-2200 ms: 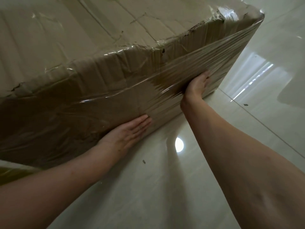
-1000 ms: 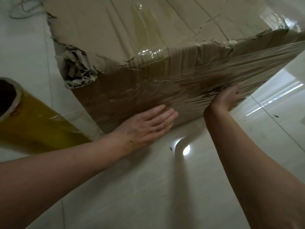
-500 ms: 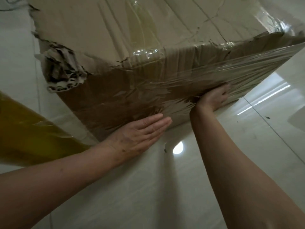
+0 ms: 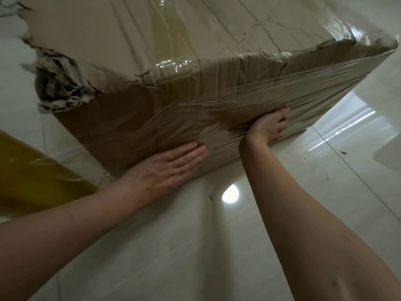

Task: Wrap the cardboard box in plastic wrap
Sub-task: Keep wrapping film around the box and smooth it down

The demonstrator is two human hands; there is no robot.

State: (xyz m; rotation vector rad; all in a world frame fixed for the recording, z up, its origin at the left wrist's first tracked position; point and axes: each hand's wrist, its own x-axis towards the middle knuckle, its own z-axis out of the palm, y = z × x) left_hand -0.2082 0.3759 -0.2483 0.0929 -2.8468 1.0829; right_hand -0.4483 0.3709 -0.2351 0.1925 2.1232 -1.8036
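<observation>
Pressing clear plastic wrap (image 4: pixel 271 92) onto torn brown cardboard box (image 4: pixel 121 40) with flat, open left hand (image 4: pixel 171 166); likewise with right hand (image 4: pixel 269 127).

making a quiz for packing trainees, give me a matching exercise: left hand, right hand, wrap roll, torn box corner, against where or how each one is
Things
1. left hand
2. right hand
3. wrap roll
4. torn corner

Places or states
A. yellowish, at the view's left edge
B. shredded, at the cardboard box's left end
C. flat, fingers straight, low on the box's wrapped side
D. pressed on the stretched plastic wrap, farther right

Pairs: 1-C, 2-D, 3-A, 4-B
</observation>
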